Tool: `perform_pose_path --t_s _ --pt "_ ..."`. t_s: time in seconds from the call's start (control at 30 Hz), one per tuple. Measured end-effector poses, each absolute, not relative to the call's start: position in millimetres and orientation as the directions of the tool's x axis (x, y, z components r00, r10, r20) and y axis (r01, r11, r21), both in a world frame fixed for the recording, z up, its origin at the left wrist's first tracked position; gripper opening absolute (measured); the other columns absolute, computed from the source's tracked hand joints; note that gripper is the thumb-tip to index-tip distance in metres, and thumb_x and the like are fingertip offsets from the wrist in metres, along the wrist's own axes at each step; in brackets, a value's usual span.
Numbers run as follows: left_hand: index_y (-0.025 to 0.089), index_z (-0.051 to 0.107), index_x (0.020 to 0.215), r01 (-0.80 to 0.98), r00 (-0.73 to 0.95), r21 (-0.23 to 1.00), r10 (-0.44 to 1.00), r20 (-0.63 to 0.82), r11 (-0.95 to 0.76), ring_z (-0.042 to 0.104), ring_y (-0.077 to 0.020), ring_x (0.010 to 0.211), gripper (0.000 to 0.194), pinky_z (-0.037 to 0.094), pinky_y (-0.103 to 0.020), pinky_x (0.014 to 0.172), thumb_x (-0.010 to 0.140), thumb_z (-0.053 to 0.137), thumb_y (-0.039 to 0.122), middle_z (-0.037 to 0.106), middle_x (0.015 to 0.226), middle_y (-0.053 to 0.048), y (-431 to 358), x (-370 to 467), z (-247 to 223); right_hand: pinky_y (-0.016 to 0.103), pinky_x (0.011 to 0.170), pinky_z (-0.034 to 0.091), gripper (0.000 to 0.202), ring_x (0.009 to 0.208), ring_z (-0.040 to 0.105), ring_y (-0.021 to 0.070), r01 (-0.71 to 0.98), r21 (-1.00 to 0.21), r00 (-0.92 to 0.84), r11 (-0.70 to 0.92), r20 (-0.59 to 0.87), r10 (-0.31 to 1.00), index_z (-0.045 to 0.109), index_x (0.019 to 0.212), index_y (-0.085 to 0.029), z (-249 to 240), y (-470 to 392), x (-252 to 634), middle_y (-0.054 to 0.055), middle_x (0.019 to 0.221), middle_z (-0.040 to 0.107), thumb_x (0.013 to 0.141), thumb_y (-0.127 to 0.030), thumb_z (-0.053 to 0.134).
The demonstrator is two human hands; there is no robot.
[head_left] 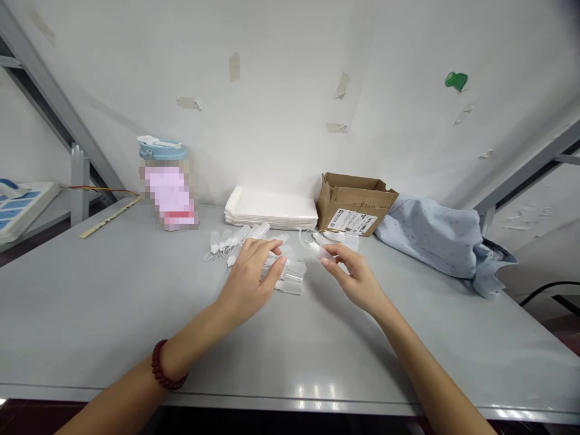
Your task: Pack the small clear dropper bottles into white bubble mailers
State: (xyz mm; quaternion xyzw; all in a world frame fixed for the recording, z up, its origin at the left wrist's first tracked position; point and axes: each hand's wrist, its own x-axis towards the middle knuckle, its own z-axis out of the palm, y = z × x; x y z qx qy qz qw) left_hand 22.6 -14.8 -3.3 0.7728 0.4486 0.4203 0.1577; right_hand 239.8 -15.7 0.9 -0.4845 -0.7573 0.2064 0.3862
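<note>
Left hand [251, 272], beaded bracelet on its wrist, fingers curled loosely onto the small clear plastic bottles [290, 278] beneath it; right hand [356, 275] pinches one capped bottle [324, 254]; beyond, many bottles look unhandled; farther back, brown cardboard box [356, 205].

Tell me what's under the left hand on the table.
Under the left hand lie small clear plastic bottles in a loose pile on the grey table. The palm covers some, so their count stays hidden.

Smooth, faintly glossy grey table [113, 314] is being noted; clear plastic bottles [290, 275], a matt corrugated cardboard box [344, 202], and soft blue cloth [430, 238] are being recorded.
</note>
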Motion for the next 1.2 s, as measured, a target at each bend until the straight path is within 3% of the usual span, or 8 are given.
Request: perform_pose_path --t_s 0.07,0.2,0.3,0.5,0.63,1.2 --pt "0.021 0.057 0.113 0.515 0.203 0.723 0.885 0.419 -0.461 0.053 -0.0215 0.096 0.031 0.046 -0.025 0.055 0.09 0.044 0.035 0.062 0.101 -0.006 -15 22 1 0.03 0.071 0.045 0.021 0.082 0.056 0.0179 0.57 -0.667 -0.255 0.48 0.412 0.875 0.06 0.1 -0.021 2 -19 236 0.005 0.095 0.065 0.089 -0.033 0.048" --pt "0.021 0.065 0.099 0.396 0.195 0.85 0.936 0.292 -0.347 0.059 -0.018 0.085 0.03 0.047 -0.028 0.069 0.089 0.044 0.041 0.068 0.093 -0.003 -13 18 9 0.029 0.07 0.045 0.019 0.078 0.055 0.0164 0.565 -0.648 -0.299 0.512 0.417 0.858 0.061 0.1 -0.021 4 -23 231 0.004 0.091 0.064 0.089 -0.03 0.048" --pt "0.019 0.066 0.087 0.312 0.216 0.894 0.94 0.263 -0.322 0.06 -0.0184 0.085 0.03 0.047 -0.027 0.07 0.087 0.048 0.042 0.068 0.087 -0.002 -12 16 13 0.028 0.071 0.044 0.017 0.077 0.054 0.0155 0.549 -0.645 -0.33 0.532 0.418 0.847 0.061 0.099 -0.021 4 -23 230 0.004 0.088 0.063 0.089 -0.028 0.049" --pt "0.018 0.065 0.074 0.284 0.246 0.902 0.934 0.259 -0.325 0.059 -0.0163 0.075 0.026 0.046 -0.025 0.064 0.084 0.052 0.037 0.066 0.078 -0.002 -12 16 15 0.028 0.07 0.045 0.017 0.077 0.055 0.0154 0.525 -0.656 -0.337 0.542 0.425 0.84 0.061 0.1 -0.02 4 -26 228 0.004 0.088 0.064 0.089 -0.027 0.05" --pt "0.019 0.067 0.075 0.28 0.277 0.898 0.924 0.264 -0.34 0.058 -0.0159 0.072 0.026 0.045 -0.025 0.064 0.084 0.052 0.038 0.065 0.075 -0.001 -13 17 15 0.028 0.069 0.045 0.018 0.077 0.056 0.016 0.53 -0.66 -0.325 0.533 0.422 0.846 0.061 0.1 -0.02 6 -28 226 0.004 0.089 0.066 0.089 -0.029 0.05" --pt "0.02 0.068 0.078 0.138 0.32 0.952 0.922 0.219 -0.274 0.06 -0.0169 0.081 0.021 0.047 -0.027 0.072 0.084 0.056 0.036 0.067 0.082 -0.002 -12 17 9 0.028 0.068 0.045 0.019 0.074 0.056 0.0154 0.511 -0.677 -0.319 0.53 0.424 0.848 0.062 0.1 -0.019 6 -31 228 0.004 0.085 0.066 0.088 -0.03 0.051"
